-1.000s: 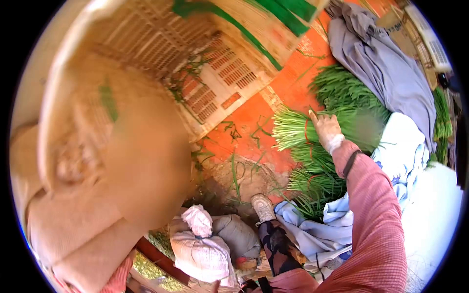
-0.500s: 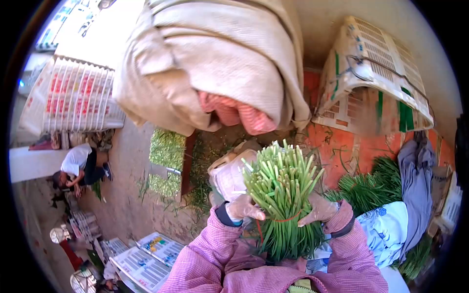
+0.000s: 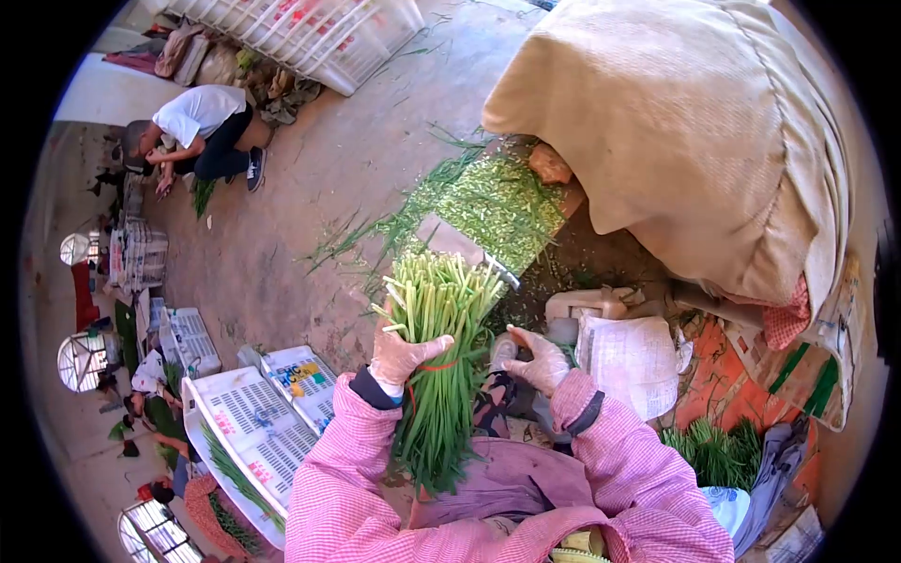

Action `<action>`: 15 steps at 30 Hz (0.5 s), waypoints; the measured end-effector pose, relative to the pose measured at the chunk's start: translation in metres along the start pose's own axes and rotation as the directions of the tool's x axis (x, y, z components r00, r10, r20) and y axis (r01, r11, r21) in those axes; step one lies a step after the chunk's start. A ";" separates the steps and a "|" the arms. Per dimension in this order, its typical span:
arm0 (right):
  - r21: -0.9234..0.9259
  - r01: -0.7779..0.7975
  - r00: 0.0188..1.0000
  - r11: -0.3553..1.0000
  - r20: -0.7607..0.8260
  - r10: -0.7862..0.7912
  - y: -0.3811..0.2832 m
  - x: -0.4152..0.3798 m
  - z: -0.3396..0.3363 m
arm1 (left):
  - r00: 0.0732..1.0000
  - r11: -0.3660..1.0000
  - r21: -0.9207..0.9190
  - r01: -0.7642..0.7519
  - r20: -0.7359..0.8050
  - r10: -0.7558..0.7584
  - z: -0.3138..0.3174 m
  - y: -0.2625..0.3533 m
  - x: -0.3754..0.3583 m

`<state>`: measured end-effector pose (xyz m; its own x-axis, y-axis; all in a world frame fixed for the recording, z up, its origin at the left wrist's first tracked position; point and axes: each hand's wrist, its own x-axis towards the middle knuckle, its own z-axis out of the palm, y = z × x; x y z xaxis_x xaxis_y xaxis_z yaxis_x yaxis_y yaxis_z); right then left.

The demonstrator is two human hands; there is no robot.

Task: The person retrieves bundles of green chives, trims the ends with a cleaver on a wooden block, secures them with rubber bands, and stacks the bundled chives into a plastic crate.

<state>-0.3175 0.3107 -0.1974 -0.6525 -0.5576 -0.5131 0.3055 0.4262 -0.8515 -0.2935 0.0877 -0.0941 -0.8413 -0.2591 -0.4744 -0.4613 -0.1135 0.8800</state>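
Note:
A thick bundle of green stalks (image 3: pixel 436 375), bound by a red band, stands upright in front of me with its pale cut ends up. Gloved, my left hand (image 3: pixel 404 357) grips its left side, the thumb across the stalks near the band. To the right of the bundle, my right hand (image 3: pixel 540 364) is off it, thumb and fingers apart and nothing between them. Beyond the bundle, a wide flat blade (image 3: pixel 460 242) lies beside a board heaped with chopped green pieces (image 3: pixel 507 206).
White crates (image 3: pixel 249 422) stand at the lower left, another (image 3: pixel 328 42) at the top. A person in a white shirt (image 3: pixel 202 114) crouches at the upper left. Beige cloth (image 3: pixel 666 122) hangs at the upper right. More green stalks (image 3: pixel 715 454) lie at the lower right.
The view has swung left. My right hand has let go of the bundle, which my left hand has carried leftward, towards the blade and crates.

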 end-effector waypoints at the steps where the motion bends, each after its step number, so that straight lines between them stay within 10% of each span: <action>1: -0.040 -0.006 0.997 0.999 -0.079 0.003 0.017 0.025 0.008 | 0.997 0.999 0.027 -0.036 -0.067 0.038 -0.020 -0.013 0.016; 4: -0.272 -0.034 0.982 0.962 -0.189 -0.019 0.047 0.079 0.013 | 0.964 0.936 0.314 -0.159 -0.157 0.216 -0.070 -0.089 0.074; 9: -0.579 0.067 0.971 0.813 -0.150 -0.187 0.083 0.170 0.022 | 0.988 0.607 0.788 0.105 -0.153 0.027 -0.092 -0.198 0.158; 15: -0.817 -0.064 0.996 0.573 -0.088 -0.014 0.100 0.244 0.054 | 0.980 0.289 0.942 0.171 -0.132 -0.151 -0.078 -0.209 0.182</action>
<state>-0.4085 0.1790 -0.4139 -0.7151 -0.4987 -0.4898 -0.3494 0.8619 -0.3674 -0.3279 -0.0100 -0.3628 -0.7174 -0.3635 -0.5943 -0.5429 0.8263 0.1501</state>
